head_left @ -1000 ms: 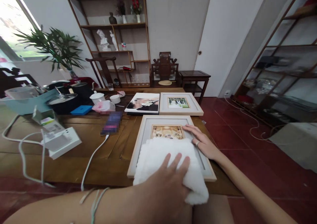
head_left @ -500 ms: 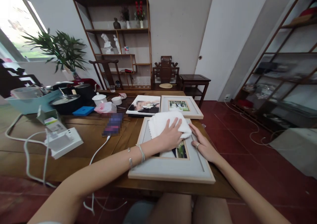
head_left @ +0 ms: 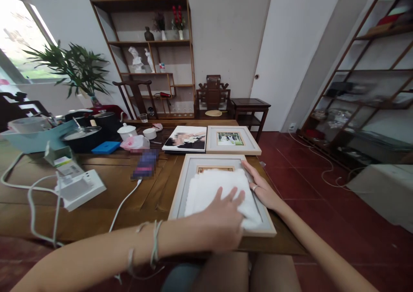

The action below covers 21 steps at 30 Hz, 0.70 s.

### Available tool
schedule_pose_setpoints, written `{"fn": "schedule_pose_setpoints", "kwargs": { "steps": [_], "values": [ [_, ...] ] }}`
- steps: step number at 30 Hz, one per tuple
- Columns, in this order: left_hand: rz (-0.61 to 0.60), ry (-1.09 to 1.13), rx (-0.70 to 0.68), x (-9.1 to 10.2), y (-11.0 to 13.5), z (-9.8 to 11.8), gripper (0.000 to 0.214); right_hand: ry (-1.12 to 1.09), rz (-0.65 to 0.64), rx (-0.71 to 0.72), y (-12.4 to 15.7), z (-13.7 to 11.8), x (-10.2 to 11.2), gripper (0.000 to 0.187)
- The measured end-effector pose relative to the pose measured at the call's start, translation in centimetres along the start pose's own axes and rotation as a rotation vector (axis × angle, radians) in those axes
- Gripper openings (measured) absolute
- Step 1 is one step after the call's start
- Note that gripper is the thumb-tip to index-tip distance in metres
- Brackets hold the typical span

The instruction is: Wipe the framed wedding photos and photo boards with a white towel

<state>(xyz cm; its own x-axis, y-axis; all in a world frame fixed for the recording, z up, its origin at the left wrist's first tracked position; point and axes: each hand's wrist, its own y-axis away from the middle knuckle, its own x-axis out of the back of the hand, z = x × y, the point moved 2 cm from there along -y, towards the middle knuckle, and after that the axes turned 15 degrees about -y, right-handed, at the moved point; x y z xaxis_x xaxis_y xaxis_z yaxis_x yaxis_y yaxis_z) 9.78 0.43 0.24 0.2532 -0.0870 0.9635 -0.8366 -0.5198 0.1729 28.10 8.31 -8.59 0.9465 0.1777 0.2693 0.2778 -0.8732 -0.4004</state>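
Observation:
A folded white cloth (head_left: 209,188) lies over the middle and near part of a light-wood picture frame (head_left: 177,197) with a pale mat. My left hand (head_left: 222,219) presses on the cloth from above, its fingers spread and slightly bent; motion blurs it a little. Along the frame's right border, my right hand (head_left: 263,191) holds the edge, its thumb on the face and its other fingers partly hidden at the side. The cloth covers most of the framed picture (head_left: 216,168), leaving only its top strip visible.
Behind lie a second framed photo (head_left: 211,144) and a white-edged picture panel (head_left: 171,137). Leftward are a phone (head_left: 145,163) on a white cable, an opened white box (head_left: 85,191), a blue box (head_left: 106,147), a lidded pan (head_left: 80,138) and a teal bin (head_left: 29,141).
My left hand and the cloth have moved down the frame towards me, uncovering the picture's top strip. My right hand stays at the right border. The camera view has shifted slightly.

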Motion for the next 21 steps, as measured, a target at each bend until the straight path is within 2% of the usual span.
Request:
{"fn": "schedule_pose_setpoints", "kwargs": {
  "steps": [3, 5, 7, 9, 10, 12, 14, 15, 17, 21],
  "values": [
    [0.063, -0.027, -0.002, 0.2, 2.2, 1.9, 0.029, 0.060, 0.007, -0.003, -0.1, -0.5, -0.1, 0.067],
    [0.109, -0.044, 0.077, 0.3, 3.2, 1.7, 0.026, 0.095, -0.023, 0.006, -0.1, -0.8, -0.1, 0.056],
    [0.129, -0.053, 0.237, 0.4, 4.1, 0.1, 0.023, 0.111, -0.061, 0.020, -0.2, -1.1, -0.2, 0.046],
    [0.172, -0.081, 0.429, 0.7, 5.1, -2.5, 0.023, 0.117, -0.075, 0.026, -0.2, -1.2, -0.2, 0.040],
    [0.242, -0.115, 0.514, 1.0, 5.6, -4.0, 0.025, 0.119, -0.075, 0.027, -0.2, -1.2, -0.1, 0.039],
    [0.476, -0.226, 0.619, 1.4, 6.4, -6.5, 0.031, 0.122, -0.071, 0.030, -0.2, -1.2, -0.1, 0.038],
    [0.676, -0.352, 0.624, 1.3, 6.8, -8.1, 0.037, 0.123, -0.066, 0.036, -0.2, -1.2, -0.1, 0.038],
    [0.699, -0.399, 0.601, 0.9, 6.8, -8.7, 0.038, 0.124, -0.064, 0.039, -0.2, -1.2, 0.0, 0.037],
    [0.585, -0.437, 0.569, -0.5, 6.3, -9.4, 0.038, 0.130, -0.063, 0.042, -0.2, -1.1, 0.0, 0.037],
    [0.227, -0.320, 0.588, -3.7, 5.4, -10.3, 0.035, 0.153, -0.113, 0.047, -0.2, -1.3, -0.1, 0.038]
  ]
}}
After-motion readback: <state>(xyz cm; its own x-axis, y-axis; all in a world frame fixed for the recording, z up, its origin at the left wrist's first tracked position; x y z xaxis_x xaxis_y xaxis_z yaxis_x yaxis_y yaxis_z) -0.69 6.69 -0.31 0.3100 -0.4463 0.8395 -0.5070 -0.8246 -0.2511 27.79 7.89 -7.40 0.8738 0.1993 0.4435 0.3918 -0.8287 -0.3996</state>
